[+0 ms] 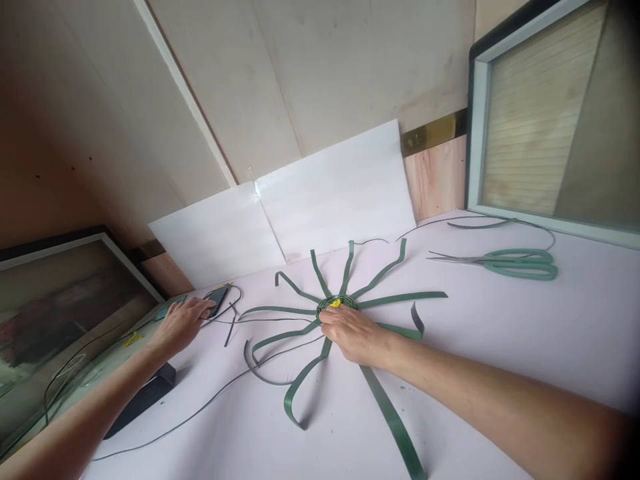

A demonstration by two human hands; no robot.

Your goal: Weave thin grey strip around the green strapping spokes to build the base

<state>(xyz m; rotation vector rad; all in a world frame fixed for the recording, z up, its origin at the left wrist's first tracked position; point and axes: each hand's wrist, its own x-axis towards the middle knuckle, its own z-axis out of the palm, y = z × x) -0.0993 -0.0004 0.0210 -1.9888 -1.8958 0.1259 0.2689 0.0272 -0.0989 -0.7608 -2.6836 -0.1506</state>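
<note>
A star of green flat strips (350, 303) lies on the pale table (500, 333), its middle woven into a small round hub with a yellow clip (335, 303) on it. My right hand (353, 333) rests on the hub's near side, fingers curled against the strips. My left hand (183, 321) reaches far left and lies on a small dark clip-like object (219, 300) beside thin dark strands; its fingers are stretched over it. Whether it grips the object I cannot make out.
Green scissors (510, 262) lie at the back right of the table. White boards (330, 193) lean on the wall behind. A framed picture (65, 313) stands at the left, a window frame (550, 120) at the right. A long thin strand (200, 407) trails over the table's near left.
</note>
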